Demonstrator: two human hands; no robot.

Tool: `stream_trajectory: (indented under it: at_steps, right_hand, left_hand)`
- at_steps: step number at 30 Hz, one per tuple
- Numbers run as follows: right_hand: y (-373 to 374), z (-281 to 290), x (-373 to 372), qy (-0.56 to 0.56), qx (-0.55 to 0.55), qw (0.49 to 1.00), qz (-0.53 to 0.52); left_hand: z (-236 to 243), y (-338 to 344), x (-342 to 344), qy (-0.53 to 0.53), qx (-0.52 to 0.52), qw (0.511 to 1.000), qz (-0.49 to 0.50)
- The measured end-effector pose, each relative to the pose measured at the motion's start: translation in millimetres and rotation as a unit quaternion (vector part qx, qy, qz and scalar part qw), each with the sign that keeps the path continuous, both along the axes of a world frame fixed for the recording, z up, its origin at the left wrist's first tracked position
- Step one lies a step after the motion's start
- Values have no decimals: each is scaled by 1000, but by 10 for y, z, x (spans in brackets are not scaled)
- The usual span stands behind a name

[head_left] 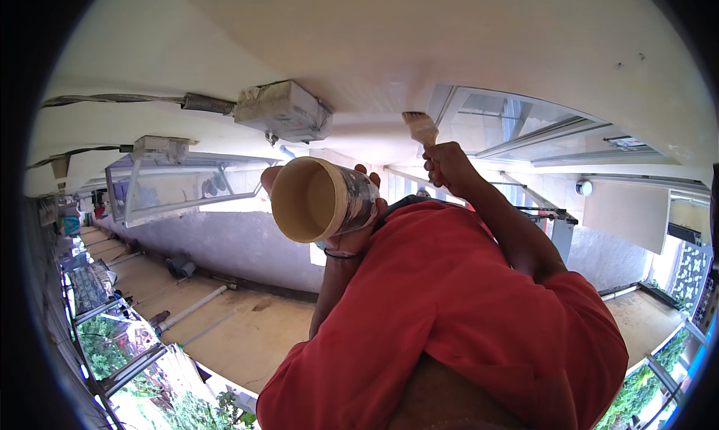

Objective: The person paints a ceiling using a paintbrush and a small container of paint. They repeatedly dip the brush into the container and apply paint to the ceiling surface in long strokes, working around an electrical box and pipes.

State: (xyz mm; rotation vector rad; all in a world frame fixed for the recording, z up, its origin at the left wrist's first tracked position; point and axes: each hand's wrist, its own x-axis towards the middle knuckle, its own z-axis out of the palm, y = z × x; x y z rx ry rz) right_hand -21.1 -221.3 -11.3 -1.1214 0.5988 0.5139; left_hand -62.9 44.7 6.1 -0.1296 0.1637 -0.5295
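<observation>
My left hand (359, 234) is wrapped round a round, cream-coloured paint bucket (359, 198), its sides streaked and smeared. The bucket is tilted, so its mouth faces me, and its inside looks coated in pale cream. Farther right, my right hand (451, 168) is closed on the handle of a flat paintbrush (422, 129). The brush's dark bristle tips point up to the broad cream surface (374, 40); they are at or against it, beside the corner of a window frame. A dark band circles my left wrist.
A grimy white box (283, 111) is fixed to the cream surface left of the brush, with a cable (112, 99) running left. A glazed window (517, 123) stands at right, another open sash (195, 186) at left. A tan ledge (225, 329) with pipes lies below.
</observation>
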Motion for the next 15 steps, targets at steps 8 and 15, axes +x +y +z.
stream_trajectory:
  at_steps: [8, 15]
  right_hand:
    - [-23, 1560, -321, -161, -58, 985, -21]
    - [-9, 28, -119, -112, -127, 985, 11]
  left_hand:
    - [-34, 43, 7, 21, 9, 999, 22]
    - [0, 40, 18, 12, -8, 1000, 8]
